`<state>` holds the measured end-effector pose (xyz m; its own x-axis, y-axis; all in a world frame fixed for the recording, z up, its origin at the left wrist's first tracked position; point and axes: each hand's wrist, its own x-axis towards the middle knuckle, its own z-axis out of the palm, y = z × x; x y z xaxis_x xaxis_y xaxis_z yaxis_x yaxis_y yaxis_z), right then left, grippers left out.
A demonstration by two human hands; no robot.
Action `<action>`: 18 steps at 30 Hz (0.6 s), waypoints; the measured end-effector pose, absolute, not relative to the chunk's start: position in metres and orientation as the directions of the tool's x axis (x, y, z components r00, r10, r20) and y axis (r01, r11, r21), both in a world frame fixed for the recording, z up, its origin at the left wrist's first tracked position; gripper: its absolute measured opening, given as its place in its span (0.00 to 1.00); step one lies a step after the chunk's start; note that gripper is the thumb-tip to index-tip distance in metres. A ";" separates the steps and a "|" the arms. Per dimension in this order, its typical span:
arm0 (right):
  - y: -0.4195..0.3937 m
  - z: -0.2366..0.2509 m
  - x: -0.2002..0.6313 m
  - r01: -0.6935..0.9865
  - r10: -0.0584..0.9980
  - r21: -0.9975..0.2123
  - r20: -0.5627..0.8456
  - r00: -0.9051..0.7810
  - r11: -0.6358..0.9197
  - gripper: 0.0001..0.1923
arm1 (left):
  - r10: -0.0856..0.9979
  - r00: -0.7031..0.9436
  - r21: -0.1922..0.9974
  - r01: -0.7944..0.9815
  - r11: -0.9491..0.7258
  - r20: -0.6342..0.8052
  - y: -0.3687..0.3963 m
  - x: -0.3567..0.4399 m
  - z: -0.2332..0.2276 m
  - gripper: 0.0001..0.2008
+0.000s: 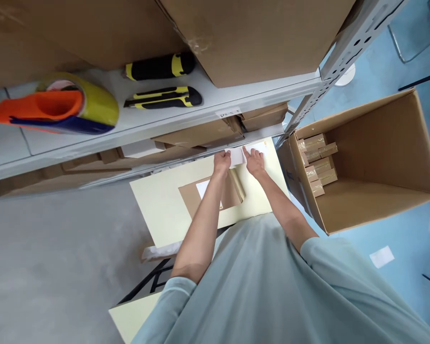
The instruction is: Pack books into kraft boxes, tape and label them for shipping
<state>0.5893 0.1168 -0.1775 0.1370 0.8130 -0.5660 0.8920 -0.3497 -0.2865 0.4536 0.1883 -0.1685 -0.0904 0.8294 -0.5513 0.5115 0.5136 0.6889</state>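
Observation:
My left hand (222,162) is closed on the edge of a small white paper (236,156), near the far edge of a pale yellow table (157,200). Beside it my right hand (254,161) rests with fingers stretched out, the index finger at the paper's right side. Another white sheet (261,146) lies partly under the right hand. Closer to my body is a flat brown cardboard package (231,191) with a white label (202,188), partly hidden by my left forearm. Print on the papers is too small to read.
A shelf (215,98) above the table holds two utility knives (168,98), a tape dispenser (89,107) and large cartons (265,38). Right of the table stands an open cardboard box (376,191) with several small taped boxes (320,160). A metal post (308,105) rises between.

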 end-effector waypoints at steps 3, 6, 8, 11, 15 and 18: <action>0.119 -0.183 0.588 0.918 0.791 -0.229 -0.598 0.130 -0.324 0.42 | 0.825 -0.096 0.688 0.502 0.524 -0.557 0.185 0.451 -0.172 0.20; 0.120 -0.185 0.586 0.929 0.779 -0.200 -0.614 0.128 -0.310 0.42 | 0.823 -0.094 0.691 0.495 0.527 -0.561 0.183 0.450 -0.173 0.18; 0.121 -0.186 0.586 0.933 0.776 -0.190 -0.617 0.130 -0.307 0.43 | 0.822 -0.086 0.692 0.495 0.526 -0.563 0.183 0.449 -0.173 0.17; 0.123 -0.186 0.587 0.935 0.775 -0.187 -0.619 0.126 -0.301 0.43 | 0.819 -0.067 0.688 0.505 0.521 -0.570 0.182 0.450 -0.169 0.16; 0.125 -0.185 0.589 0.937 0.767 -0.182 -0.631 0.120 -0.297 0.43 | 0.821 -0.047 0.680 0.535 0.501 -0.569 0.180 0.453 -0.157 0.15; 0.125 -0.186 0.590 0.939 0.773 -0.184 -0.623 0.118 -0.292 0.43 | 0.846 0.000 0.692 0.575 0.436 -0.533 0.177 0.452 -0.141 0.17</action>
<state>0.5898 0.1248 -0.1855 0.1180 0.7733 -0.6229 0.9385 -0.2919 -0.1845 0.4524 0.1772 -0.1411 -0.0001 0.8463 -0.5326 0.5750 0.4358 0.6924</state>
